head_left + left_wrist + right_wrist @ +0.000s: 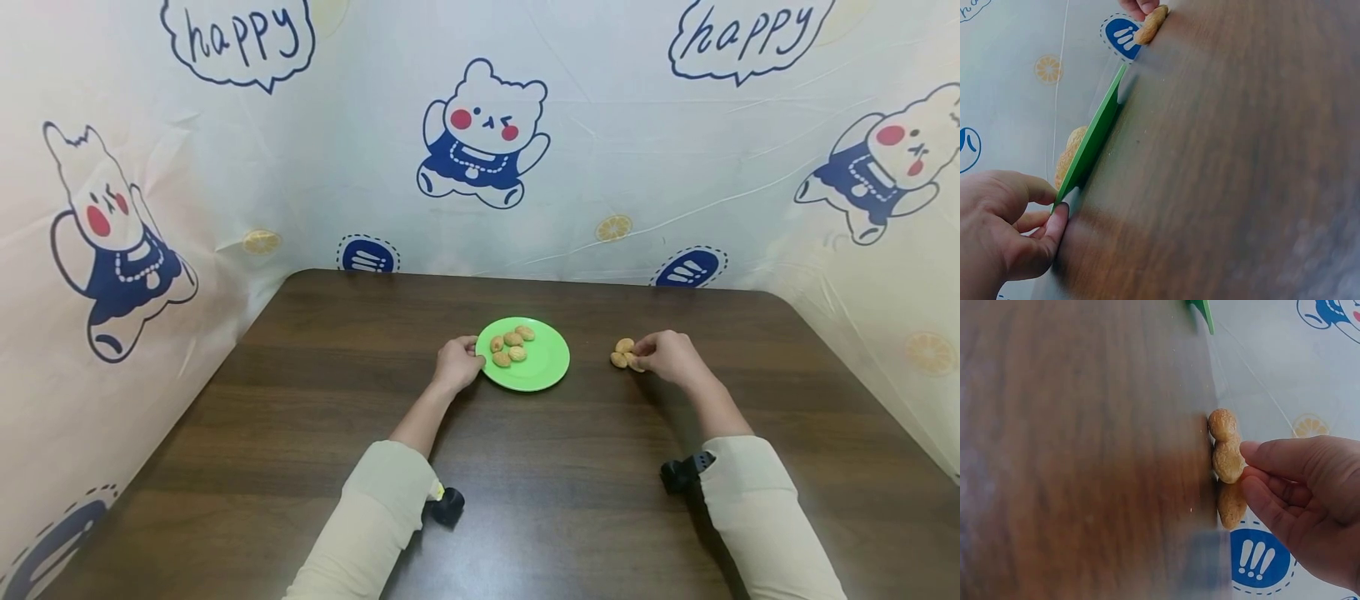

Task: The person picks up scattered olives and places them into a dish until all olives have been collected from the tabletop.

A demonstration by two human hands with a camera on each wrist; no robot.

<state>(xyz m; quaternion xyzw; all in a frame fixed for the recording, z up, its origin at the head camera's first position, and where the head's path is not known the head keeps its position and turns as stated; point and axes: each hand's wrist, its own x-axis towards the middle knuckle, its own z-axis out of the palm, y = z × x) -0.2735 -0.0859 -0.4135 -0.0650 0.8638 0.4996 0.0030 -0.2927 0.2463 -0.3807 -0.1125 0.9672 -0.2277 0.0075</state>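
At its left rim, a round green plate (543, 364) is pinched between the thumb and fingers of my left hand (457, 364). Several peanuts in their shells (517, 353) lie on the left half of the plate. To the right of it, my right hand (670, 357) bends over a small group of peanuts (618, 359) on the table. The right wrist view shows thumb and forefinger closing on the end of one peanut (1229, 461), with another peanut (1231, 506) right beside it. The remaining fingers of that hand are folded inward.
The brown wooden table (555, 483) carries the plate and the loose peanuts. Behind it and at both sides hangs a pale printed cloth (600, 125) with cartoon bears. Small black cameras (684, 473) sit at both sleeve cuffs.
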